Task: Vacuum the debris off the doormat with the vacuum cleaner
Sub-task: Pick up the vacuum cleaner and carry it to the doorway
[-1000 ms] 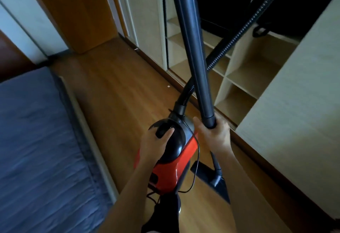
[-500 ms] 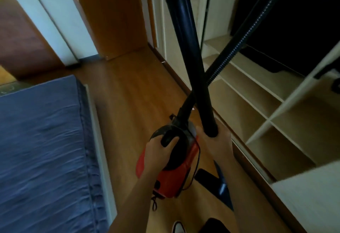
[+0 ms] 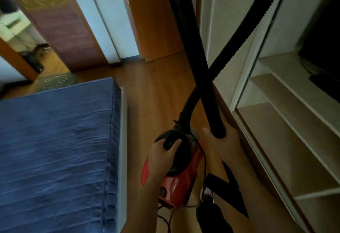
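Note:
I carry a red and black vacuum cleaner (image 3: 178, 183) above the wooden floor. My left hand (image 3: 161, 154) grips its black top handle. My right hand (image 3: 219, 145) grips the black wand (image 3: 193, 54), which rises past the top of the frame. The ribbed hose (image 3: 244, 30) crosses behind the wand. The floor nozzle (image 3: 226, 190) hangs below my right wrist. A grey doormat (image 3: 57, 81) speckled with light debris lies far off at the doorway, beyond the bed.
A bed with a blue cover (image 3: 55, 150) fills the left. An open wardrobe with pale shelves (image 3: 287, 131) lines the right. A strip of wooden floor (image 3: 156, 89) runs between them to an orange door (image 3: 152, 21) and a dark brown door (image 3: 60, 22).
The view has swung left and forward along the aisle, bringing the doorway and the doormat into sight. Both hands keep their hold on the vacuum and wand.

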